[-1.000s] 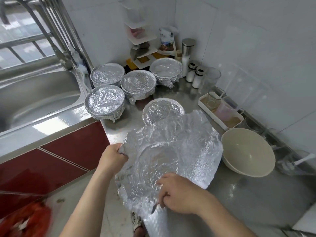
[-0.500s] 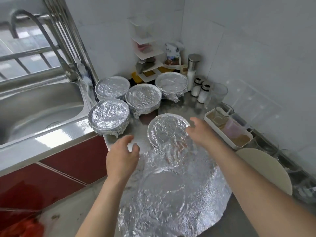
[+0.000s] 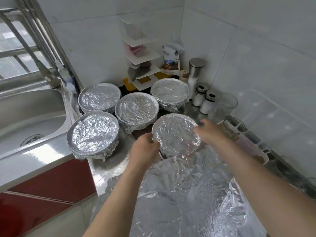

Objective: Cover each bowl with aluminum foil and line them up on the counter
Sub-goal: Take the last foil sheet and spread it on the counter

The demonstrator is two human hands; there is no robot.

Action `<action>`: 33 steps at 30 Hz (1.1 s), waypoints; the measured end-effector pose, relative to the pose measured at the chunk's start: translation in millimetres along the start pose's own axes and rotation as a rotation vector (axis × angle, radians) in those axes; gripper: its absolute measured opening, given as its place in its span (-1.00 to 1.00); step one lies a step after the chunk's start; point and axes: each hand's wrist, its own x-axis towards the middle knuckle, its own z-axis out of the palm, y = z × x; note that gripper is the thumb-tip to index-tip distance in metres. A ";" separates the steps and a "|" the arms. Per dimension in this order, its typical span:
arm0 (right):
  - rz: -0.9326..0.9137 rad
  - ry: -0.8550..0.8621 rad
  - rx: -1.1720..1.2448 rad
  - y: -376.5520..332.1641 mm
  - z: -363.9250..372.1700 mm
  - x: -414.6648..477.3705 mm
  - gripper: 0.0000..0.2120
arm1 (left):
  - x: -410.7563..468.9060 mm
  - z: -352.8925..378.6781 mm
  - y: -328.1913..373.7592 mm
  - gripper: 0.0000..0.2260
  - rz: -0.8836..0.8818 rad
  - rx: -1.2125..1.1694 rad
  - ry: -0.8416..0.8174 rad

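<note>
Foil is stretched tight over the nearest bowl (image 3: 176, 134), which is upright on the steel counter (image 3: 106, 170), its covered mouth facing up; being round, it has no long axis to speak of. The left hand (image 3: 145, 149) grips its near-left rim with curled fingers. The right hand (image 3: 209, 132) meets the far-right rim, but it is blurred, and I cannot tell whether its fingers clasp the rim or only lie against it. Just in front of this bowl a loose, crumpled foil sheet (image 3: 188, 199) lies flat on the counter, its long axis running from the person toward the bowl. Four more covered bowls stand close together behind and to the left: the sink-side bowl (image 3: 93, 134) next to the sink (image 3: 30, 113), the back-left bowl (image 3: 99, 98), the middle bowl (image 3: 136, 112), and the back-right bowl (image 3: 169, 93) below the corner shelf (image 3: 142, 53).
</note>
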 end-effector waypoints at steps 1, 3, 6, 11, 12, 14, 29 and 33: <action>-0.001 0.021 0.057 0.1 -1.8 7.3 -0.45 | 7.7 4.5 3.8 -0.82 0.014 -0.033 -0.014; 0.011 0.042 0.207 2.4 -4.3 20.4 -0.44 | 17.7 10.8 8.4 -0.80 0.044 -0.126 -0.038; 0.006 0.089 0.375 6.4 -3.9 38.8 -0.46 | 30.8 21.5 11.5 -0.81 0.047 -0.280 -0.082; -0.040 0.209 0.431 12.4 1.7 56.9 -0.67 | 43.7 40.6 9.1 -0.73 0.080 -0.401 -0.112; -0.051 0.209 0.394 12.2 1.6 54.8 -0.63 | 43.8 44.0 9.3 -0.74 0.089 -0.397 -0.117; -0.077 0.202 0.249 12.1 1.3 47.0 -0.51 | 42.3 47.5 10.5 -0.71 0.094 -0.415 -0.129; -0.241 0.197 -0.075 54.6 34.8 -77.6 -0.48 | -41.3 19.1 -38.0 -0.70 0.027 0.469 -0.270; -0.161 0.181 -0.072 78.7 43.9 -109.4 -0.47 | -75.1 -11.5 -50.5 -0.74 0.129 0.300 -0.170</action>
